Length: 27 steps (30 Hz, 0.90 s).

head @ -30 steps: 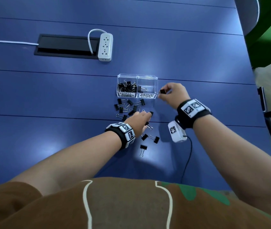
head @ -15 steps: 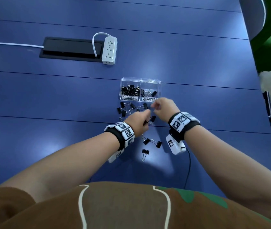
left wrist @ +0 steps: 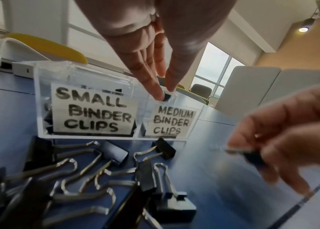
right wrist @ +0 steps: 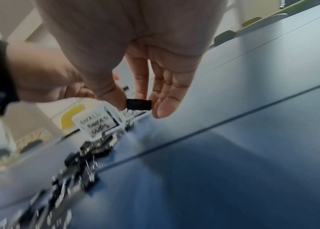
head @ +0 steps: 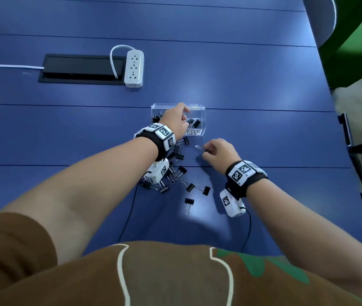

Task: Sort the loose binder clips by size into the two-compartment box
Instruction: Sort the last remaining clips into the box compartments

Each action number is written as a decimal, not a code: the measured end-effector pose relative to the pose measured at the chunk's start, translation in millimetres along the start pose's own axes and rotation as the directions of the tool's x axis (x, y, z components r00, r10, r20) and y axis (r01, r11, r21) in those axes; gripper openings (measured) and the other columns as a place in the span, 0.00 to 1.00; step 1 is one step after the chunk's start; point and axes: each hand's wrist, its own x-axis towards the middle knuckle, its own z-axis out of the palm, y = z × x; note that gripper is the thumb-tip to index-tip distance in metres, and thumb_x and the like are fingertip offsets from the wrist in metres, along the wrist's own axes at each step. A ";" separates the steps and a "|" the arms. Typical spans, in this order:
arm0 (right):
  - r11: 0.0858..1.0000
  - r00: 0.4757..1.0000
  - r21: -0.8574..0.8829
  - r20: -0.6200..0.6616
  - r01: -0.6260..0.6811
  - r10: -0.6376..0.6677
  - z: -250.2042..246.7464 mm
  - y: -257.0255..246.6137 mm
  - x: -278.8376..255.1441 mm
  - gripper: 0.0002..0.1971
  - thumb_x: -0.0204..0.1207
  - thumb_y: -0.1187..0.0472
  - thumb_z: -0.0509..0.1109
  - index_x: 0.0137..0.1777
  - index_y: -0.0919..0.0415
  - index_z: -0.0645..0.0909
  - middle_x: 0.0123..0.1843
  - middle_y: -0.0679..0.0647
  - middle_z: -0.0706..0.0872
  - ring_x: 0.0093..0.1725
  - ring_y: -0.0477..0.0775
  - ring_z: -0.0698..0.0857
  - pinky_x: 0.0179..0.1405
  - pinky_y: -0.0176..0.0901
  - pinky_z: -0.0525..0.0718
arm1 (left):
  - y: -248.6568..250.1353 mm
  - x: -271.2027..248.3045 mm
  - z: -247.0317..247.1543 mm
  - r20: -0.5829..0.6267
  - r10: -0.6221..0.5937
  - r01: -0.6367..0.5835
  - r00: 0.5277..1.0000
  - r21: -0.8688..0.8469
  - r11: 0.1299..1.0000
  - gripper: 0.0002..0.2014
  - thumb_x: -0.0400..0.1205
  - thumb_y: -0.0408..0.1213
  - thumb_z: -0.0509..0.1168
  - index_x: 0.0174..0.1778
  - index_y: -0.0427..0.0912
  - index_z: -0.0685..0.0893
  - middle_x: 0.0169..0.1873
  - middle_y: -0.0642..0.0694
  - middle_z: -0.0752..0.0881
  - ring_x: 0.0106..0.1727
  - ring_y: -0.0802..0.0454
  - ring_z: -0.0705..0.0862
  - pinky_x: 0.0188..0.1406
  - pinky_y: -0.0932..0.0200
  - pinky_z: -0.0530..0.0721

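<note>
Left hand [head: 175,117] reaches forward, fingers [left wrist: 156,91] pinched — right hand [head: 218,151] likewise pinching.

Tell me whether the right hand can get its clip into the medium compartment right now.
Probably not yet: the left hand is over the medium compartment with its own clip, blocking the opening. The right hand pinches its clip just in front of the box.

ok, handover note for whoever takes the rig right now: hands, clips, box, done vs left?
Left hand: over the medium compartment of the clear box, pinching a black clip at its rim.
Right hand: just above the table, pinching a binder clip, in front of the box.
Done: the small compartment holds many clips; a few lie in medium.
Left: release both held clips, then sort the loose pile in front of the box.
</note>
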 end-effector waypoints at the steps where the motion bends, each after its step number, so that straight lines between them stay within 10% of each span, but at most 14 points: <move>1: 1.000 0.999 0.026 -0.043 0.010 -0.009 -5.3 -2.9 2.9 0.08 0.72 0.58 0.68 0.48 0.59 0.83 0.45 0.53 0.78 0.44 0.55 0.79 0.47 0.43 0.77 | -2.2 -3.1 1.6 -0.012 0.014 -0.014 1.000 -0.014 1.000 0.14 0.78 0.28 0.64 0.59 0.40 0.78 0.49 0.42 0.84 0.42 0.49 0.80 0.53 0.53 0.83; 6: 0.998 0.987 0.014 -0.153 0.060 -0.057 -26.4 -27.0 36.1 0.11 0.75 0.57 0.66 0.54 0.60 0.82 0.52 0.56 0.79 0.46 0.52 0.78 0.56 0.45 0.78 | -14.8 -36.8 10.5 -0.030 0.150 -0.150 0.988 0.021 0.989 0.12 0.75 0.23 0.60 0.52 0.39 0.80 0.48 0.44 0.79 0.44 0.50 0.78 0.52 0.56 0.81; 12: 0.997 0.994 -0.058 -0.101 0.042 -0.048 -23.7 -45.4 50.2 0.15 0.79 0.54 0.63 0.63 0.58 0.79 0.63 0.59 0.76 0.57 0.59 0.80 0.61 0.53 0.81 | -36.7 -76.9 31.1 0.238 0.104 -0.159 0.966 0.223 0.962 0.11 0.77 0.29 0.62 0.55 0.38 0.80 0.55 0.39 0.78 0.53 0.40 0.80 0.55 0.45 0.82; 21: 0.964 0.950 -0.246 0.313 0.102 -0.021 20.6 -0.4 -48.3 0.12 0.70 0.56 0.71 0.53 0.54 0.80 0.53 0.54 0.78 0.52 0.57 0.80 0.56 0.52 0.82 | -46.8 -93.8 50.8 0.360 0.096 -0.232 0.928 0.357 0.905 0.09 0.79 0.35 0.65 0.54 0.38 0.80 0.54 0.37 0.75 0.53 0.37 0.79 0.54 0.41 0.83; 27: 0.981 0.968 -0.191 0.251 0.023 0.026 41.0 18.9 -76.5 0.12 0.68 0.60 0.71 0.51 0.58 0.78 0.55 0.54 0.77 0.54 0.59 0.79 0.53 0.51 0.82 | -36.7 -97.4 48.3 0.312 0.208 -0.283 0.927 0.220 0.934 0.07 0.73 0.30 0.64 0.46 0.37 0.81 0.47 0.39 0.82 0.50 0.40 0.78 0.55 0.45 0.81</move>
